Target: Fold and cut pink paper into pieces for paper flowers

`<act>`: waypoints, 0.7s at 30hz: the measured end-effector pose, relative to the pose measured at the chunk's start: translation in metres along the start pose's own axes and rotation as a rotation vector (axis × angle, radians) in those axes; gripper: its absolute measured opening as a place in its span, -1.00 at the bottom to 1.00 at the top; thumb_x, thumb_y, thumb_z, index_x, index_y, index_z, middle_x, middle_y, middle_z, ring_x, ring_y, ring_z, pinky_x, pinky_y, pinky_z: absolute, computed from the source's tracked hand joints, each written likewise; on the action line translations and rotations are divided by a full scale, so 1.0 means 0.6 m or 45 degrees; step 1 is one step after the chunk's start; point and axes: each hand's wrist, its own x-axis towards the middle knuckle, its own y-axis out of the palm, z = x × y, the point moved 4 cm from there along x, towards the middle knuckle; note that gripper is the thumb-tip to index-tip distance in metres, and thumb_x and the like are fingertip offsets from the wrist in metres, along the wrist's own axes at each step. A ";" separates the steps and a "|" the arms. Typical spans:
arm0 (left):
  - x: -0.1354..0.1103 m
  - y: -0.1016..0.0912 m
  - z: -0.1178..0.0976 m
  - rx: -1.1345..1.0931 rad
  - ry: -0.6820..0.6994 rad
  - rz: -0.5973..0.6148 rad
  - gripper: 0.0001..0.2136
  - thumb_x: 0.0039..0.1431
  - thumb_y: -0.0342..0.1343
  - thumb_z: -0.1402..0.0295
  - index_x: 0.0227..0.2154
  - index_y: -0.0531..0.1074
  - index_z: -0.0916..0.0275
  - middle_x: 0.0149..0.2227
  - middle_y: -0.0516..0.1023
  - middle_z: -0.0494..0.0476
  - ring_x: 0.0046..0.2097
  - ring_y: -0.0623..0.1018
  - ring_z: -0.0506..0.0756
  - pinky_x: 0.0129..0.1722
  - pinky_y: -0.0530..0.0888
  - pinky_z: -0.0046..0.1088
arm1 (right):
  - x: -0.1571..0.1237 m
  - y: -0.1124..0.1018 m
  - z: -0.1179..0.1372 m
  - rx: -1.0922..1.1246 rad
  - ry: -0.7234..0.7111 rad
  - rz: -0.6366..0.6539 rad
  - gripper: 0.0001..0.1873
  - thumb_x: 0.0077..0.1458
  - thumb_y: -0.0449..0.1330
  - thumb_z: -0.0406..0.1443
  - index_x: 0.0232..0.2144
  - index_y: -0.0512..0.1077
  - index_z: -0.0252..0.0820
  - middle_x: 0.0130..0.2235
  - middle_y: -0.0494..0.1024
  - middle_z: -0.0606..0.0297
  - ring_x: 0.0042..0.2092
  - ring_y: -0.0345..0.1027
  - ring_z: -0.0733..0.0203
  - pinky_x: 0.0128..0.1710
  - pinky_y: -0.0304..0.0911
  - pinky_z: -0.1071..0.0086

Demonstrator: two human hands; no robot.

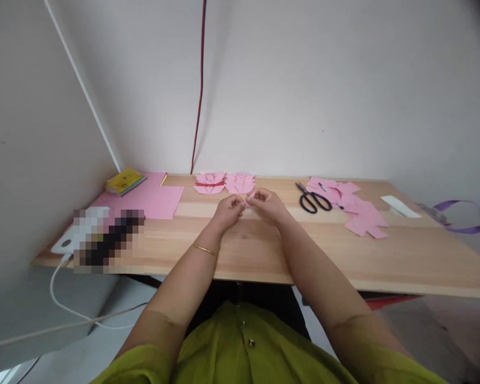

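Note:
My left hand [230, 209] and my right hand [266, 204] meet over the middle of the wooden table [264, 250]. Both have their fingers curled in a pinch around a small pink paper piece [248, 200] held between them. Just beyond the hands, near the wall, lie two folded pink paper shapes [224, 182], one with a red band. Black scissors [314, 200] lie to the right of my right hand, beside a pile of pink paper cut-offs [358, 208].
A large pink sheet [152, 200] and a yellow pad [125, 181] lie at the back left, with a pencil [164, 179] beside them. A white charger with a cable [64, 245] sits at the left edge. A white strip [400, 206] and purple ribbon [464, 216] lie far right.

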 end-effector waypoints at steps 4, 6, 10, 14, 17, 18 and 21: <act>-0.002 0.000 -0.005 0.027 -0.004 0.007 -0.87 -0.02 0.13 0.32 -0.50 0.34 0.27 -0.57 0.35 -0.05 -0.54 0.35 -0.07 -0.52 0.28 -0.56 | -0.004 0.002 0.008 -0.245 -0.016 -0.035 -0.70 -0.01 0.14 -0.08 -0.50 0.42 -0.21 -0.50 0.40 0.35 -0.43 0.24 0.28 -0.38 0.13 0.41; -0.002 0.000 -0.007 0.024 0.004 0.016 -0.87 -0.01 0.12 0.32 -0.50 0.33 0.27 -0.56 0.35 -0.05 -0.54 0.34 -0.07 -0.51 0.28 -0.56 | -0.004 0.000 0.008 -0.317 -0.045 -0.050 -0.65 0.04 0.09 -0.05 -0.47 0.44 -0.21 -0.51 0.39 0.35 -0.42 0.23 0.26 -0.38 0.12 0.41; -0.002 0.000 -0.007 0.009 0.016 0.038 -0.87 -0.01 0.12 0.32 -0.50 0.32 0.26 -0.55 0.34 -0.04 -0.54 0.34 -0.07 -0.50 0.28 -0.55 | -0.003 0.001 0.007 -0.351 -0.096 -0.084 -0.61 0.09 0.04 -0.02 -0.47 0.44 -0.19 -0.46 0.43 0.31 -0.38 0.27 0.23 -0.35 0.15 0.40; 0.000 0.001 -0.004 0.001 0.038 0.064 -0.88 0.00 0.11 0.32 -0.50 0.32 0.26 -0.55 0.35 -0.04 -0.54 0.34 -0.08 -0.48 0.30 -0.54 | -0.004 0.004 0.011 -0.305 -0.082 -0.092 -0.55 0.11 0.00 0.03 -0.49 0.42 -0.18 -0.44 0.46 0.28 -0.34 0.31 0.21 -0.30 0.18 0.39; 0.002 0.002 0.000 -0.016 0.044 0.060 -0.88 0.00 0.11 0.33 -0.50 0.32 0.26 -0.55 0.36 -0.04 -0.54 0.34 -0.08 -0.48 0.30 -0.54 | -0.005 0.004 0.016 -0.210 -0.040 -0.085 -0.50 0.12 -0.05 0.06 -0.51 0.40 -0.19 -0.45 0.46 0.27 -0.34 0.32 0.20 -0.28 0.19 0.38; 0.003 0.001 0.001 -0.027 0.044 0.049 -0.88 0.00 0.11 0.33 -0.50 0.32 0.26 -0.55 0.36 -0.04 -0.54 0.34 -0.08 -0.49 0.30 -0.54 | -0.006 0.003 0.016 -0.190 -0.019 -0.087 -0.50 0.12 -0.05 0.06 -0.52 0.39 -0.20 -0.46 0.46 0.27 -0.34 0.32 0.21 -0.29 0.19 0.38; 0.003 0.001 0.003 -0.079 0.021 0.005 -0.87 -0.01 0.13 0.33 -0.50 0.33 0.27 -0.57 0.36 -0.05 -0.55 0.34 -0.08 -0.50 0.29 -0.55 | -0.006 0.004 0.009 -0.199 0.022 -0.052 -0.58 0.04 0.08 0.04 -0.51 0.37 -0.20 -0.47 0.44 0.32 -0.39 0.28 0.25 -0.36 0.16 0.41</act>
